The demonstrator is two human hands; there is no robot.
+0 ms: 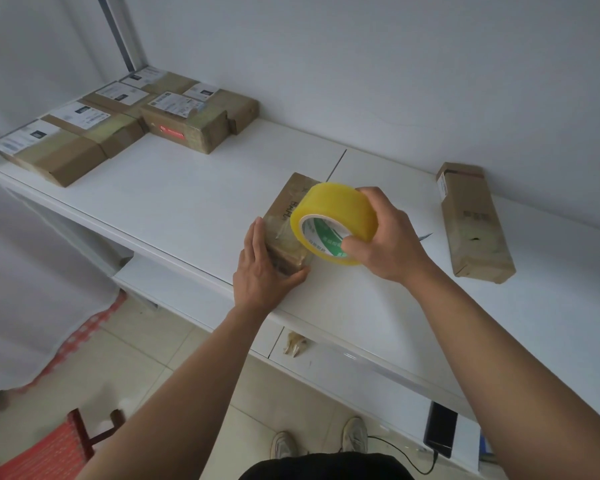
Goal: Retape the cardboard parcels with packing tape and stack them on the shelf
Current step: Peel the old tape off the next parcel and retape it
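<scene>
Left hand (262, 268) grips the parcel (288, 223) at frame centre while my right hand (383, 237) holds the tape roll (333, 220) over it. I judge taping is underway; next, pull the strip across and press it flat.

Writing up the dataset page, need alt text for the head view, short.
A person's right hand grips a yellow roll of packing tape over a small cardboard parcel on a white table, while the left hand holds the parcel's near end. More parcels sit at far left; a long box lies at right.
</scene>
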